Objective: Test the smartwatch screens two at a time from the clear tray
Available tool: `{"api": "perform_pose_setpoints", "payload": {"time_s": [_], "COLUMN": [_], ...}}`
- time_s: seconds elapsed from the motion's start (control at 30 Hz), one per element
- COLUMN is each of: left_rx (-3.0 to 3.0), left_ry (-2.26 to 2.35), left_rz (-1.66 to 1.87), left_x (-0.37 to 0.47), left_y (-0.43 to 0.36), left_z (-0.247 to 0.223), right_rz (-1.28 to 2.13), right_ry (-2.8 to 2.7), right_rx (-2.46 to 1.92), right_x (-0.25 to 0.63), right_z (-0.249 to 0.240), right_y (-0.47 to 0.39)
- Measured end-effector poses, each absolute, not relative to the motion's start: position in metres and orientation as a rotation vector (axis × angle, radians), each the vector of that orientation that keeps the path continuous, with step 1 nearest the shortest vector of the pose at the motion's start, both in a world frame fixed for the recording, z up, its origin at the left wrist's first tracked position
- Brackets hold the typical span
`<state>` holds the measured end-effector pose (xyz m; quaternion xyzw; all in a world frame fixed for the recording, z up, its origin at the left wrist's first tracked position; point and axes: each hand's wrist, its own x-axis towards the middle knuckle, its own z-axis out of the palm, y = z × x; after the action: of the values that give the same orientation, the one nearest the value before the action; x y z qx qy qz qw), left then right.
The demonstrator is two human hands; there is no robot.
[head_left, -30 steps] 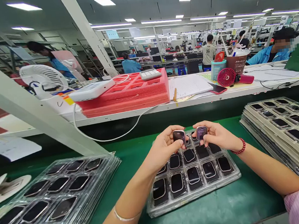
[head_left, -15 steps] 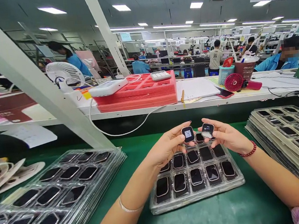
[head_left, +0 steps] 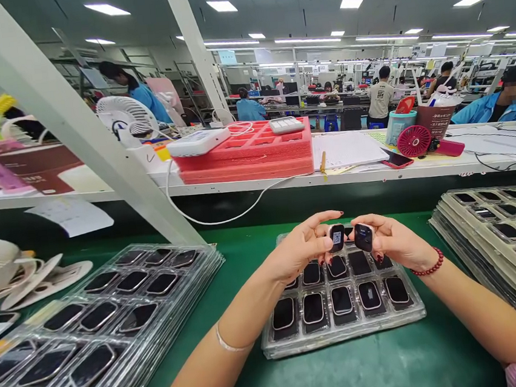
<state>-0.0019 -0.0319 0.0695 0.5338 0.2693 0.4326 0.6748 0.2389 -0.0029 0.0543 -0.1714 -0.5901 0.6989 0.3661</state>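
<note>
My left hand (head_left: 306, 243) pinches a square smartwatch body (head_left: 337, 238) whose lit screen shows a QR code. Close beside it, my right hand (head_left: 393, 242) grips a second watch body (head_left: 363, 237) by its edges, its screen mostly dark with a faint mark. Both watches are tilted, with their screens partly towards me and a small gap between them. Beneath the hands, a clear plastic tray (head_left: 344, 333) on the green mat holds rows of dark-screened watch bodies; the hands cover part of its far rows.
Stacked trays of watches stand left (head_left: 160, 312) and right (head_left: 456, 259). A white slanted post (head_left: 114, 171) rises at left. On the shelf are a red foam tray (head_left: 247, 171), a pink fan (head_left: 413, 141), a phone (head_left: 397, 159) and papers. Co-workers sit and stand beyond.
Both watches have turned on edge, their screens now angled sideways. The right watch's screen looks darker, without its bright reflection. The view has shifted slightly left.
</note>
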Motion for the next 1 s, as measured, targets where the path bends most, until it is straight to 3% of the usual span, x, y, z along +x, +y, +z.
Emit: {"api": "perform_pose_setpoints", "payload": {"time_s": [0.7, 1.0], "left_rx": [1.067, 1.21], "left_ry": [0.612, 0.838], "left_rz": [0.939, 0.987], "left_x": [0.0052, 0.0071], "left_y": [-0.0342, -0.0273], "left_z": [0.0721, 0.0708], "right_rz": [1.786, 1.714], "right_ry": [-1.52, -1.52], "right_rx": [-0.472, -0.713], "right_x": [0.2356, 0.2388], "right_z": [0.0542, 0.0561], "right_y": [-0.0025, 0.0054]}}
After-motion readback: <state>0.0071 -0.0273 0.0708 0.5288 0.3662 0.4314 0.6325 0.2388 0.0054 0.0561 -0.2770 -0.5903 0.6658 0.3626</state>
